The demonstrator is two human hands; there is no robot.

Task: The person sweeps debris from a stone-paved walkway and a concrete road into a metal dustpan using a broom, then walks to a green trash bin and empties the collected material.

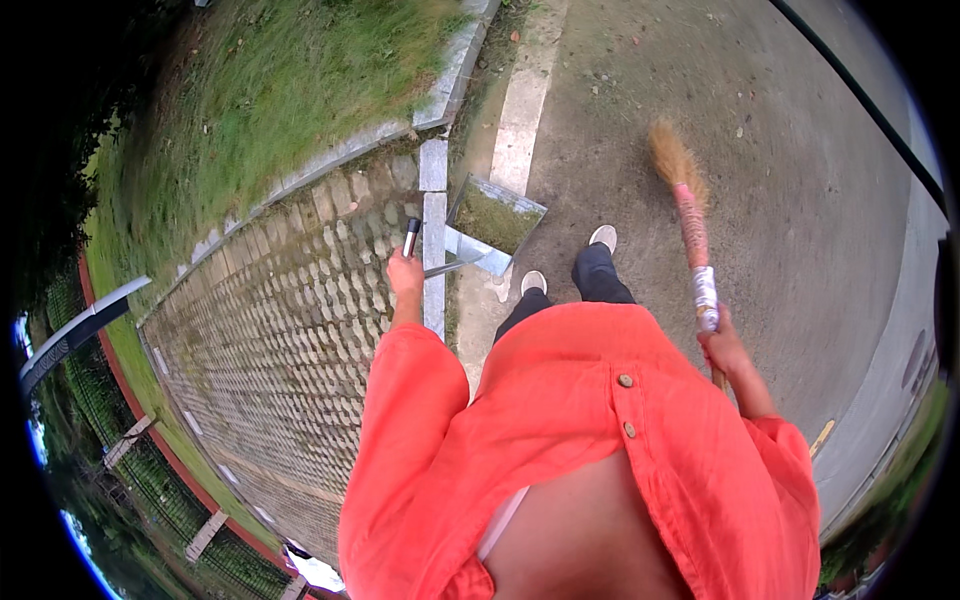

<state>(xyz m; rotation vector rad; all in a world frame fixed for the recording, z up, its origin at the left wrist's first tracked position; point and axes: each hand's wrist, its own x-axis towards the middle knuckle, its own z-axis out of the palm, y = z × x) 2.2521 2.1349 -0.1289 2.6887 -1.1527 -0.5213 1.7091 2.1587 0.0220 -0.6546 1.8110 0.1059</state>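
My left hand (pixel 405 273) is closed round the long handle of a metal dustpan (pixel 480 252), just below the handle's black end grip (pixel 413 226). The pan hangs or rests by the kerb, which of the two I cannot tell, and green-brown grass clippings (pixel 493 222) lie in it. On the other side, my right hand (pixel 726 345) grips a straw broom (pixel 692 228) by its shaft. Pink and white wrapping covers the broom's neck, and its tan bristles (pixel 680 160) point away from me over the pavement.
My shoes (pixel 603 237) stand on the grey pavement (pixel 760 150). A pale stone kerb (pixel 434 215) runs left of the dustpan, beside block paving (pixel 290 290). Grass (pixel 320 80) grows at the far left. A dark pole or cable (pixel 860 90) crosses the far right.
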